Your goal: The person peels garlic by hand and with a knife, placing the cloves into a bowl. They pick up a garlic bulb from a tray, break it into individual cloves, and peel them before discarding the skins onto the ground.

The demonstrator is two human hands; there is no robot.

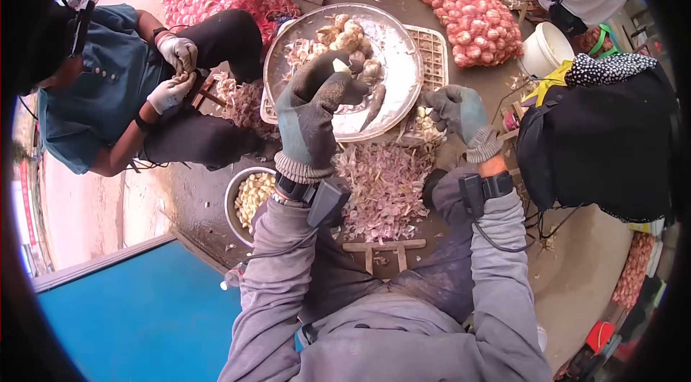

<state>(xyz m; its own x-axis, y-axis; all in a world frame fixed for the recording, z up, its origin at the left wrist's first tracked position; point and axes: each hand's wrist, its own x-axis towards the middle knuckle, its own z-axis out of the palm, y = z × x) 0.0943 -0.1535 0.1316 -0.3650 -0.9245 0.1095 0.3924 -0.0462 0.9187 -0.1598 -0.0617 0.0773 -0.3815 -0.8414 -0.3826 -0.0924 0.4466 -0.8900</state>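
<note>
Gloved in grey and blue, my left hand (309, 112) is raised over the near left part of a round metal tray (399, 51). A pale garlic clove (341, 66) is pinched at its fingertips. My right hand (461, 114), also gloved, is beside the tray's lower right edge with its fingers curled; what it holds, if anything, I cannot make out. Garlic bulbs (349, 36) and loose skins lie on the tray, and a dark, long object (374, 105) rests there between my hands. Several pale cloves (426, 114) are near my right hand.
Garlic skins (385, 191) are heaped below the tray. A bowl of peeled cloves (253, 195) stands at left. A person with white gloves (173, 90) sits at left. Net sacks of garlic (475, 22), a white bucket (545, 49) and other people are farther back.
</note>
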